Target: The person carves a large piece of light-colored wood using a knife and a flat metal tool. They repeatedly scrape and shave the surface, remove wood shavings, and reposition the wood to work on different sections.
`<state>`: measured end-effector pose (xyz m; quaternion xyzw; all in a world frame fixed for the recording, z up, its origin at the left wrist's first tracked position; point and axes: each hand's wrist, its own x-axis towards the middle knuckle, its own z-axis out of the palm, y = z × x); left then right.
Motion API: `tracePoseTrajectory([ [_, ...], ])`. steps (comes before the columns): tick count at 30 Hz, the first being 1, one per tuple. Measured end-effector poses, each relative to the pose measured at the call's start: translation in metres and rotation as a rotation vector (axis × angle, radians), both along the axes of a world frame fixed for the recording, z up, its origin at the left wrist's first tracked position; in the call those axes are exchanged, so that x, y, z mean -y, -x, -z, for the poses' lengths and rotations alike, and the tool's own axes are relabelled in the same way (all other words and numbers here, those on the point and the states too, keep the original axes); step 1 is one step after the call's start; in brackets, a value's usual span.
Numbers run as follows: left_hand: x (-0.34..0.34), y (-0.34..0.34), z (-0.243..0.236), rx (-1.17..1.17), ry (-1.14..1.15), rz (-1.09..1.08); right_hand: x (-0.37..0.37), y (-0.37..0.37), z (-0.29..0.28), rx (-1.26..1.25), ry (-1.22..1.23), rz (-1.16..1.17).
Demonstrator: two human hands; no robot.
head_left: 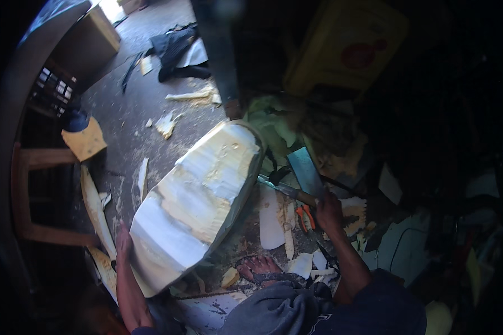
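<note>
A large tapered cream foam block, uneven on its top, lies at a slant before me. My left hand grips its near-left side, fingers partly hidden. To the block's right, my right hand is closed on a wide flat metal blade, raised at an angle. A long narrow tool with a wooden handle is beside the blade; whether my hand holds it too, I cannot tell. Orange-handled pliers lie just below that hand, among foam offcuts.
A wooden frame stands at left, near a yellow foam piece and long offcuts. Dark cloth and scraps lie on the floor behind. A post and yellow container are at upper right. My sandalled foot is below.
</note>
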<state>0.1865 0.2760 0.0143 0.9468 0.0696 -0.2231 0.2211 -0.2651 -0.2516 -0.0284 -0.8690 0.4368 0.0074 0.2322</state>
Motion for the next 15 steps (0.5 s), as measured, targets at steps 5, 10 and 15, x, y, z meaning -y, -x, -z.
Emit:
tracePoseTrajectory([
  [5, -0.007, 0.029, -0.014, -0.359, 0.131, -0.103, -0.002, 0.008, 0.007, -0.164, 0.034, -0.132],
  [10, -0.007, 0.077, -0.072, -0.532, 0.196, -0.206, 0.015, 0.017, -0.011, -0.144, 0.025, -0.171],
  [15, -0.005, 0.135, -0.116, -0.626, 0.247, -0.327, 0.055, 0.037, -0.018, -0.024, -0.035, -0.122],
])
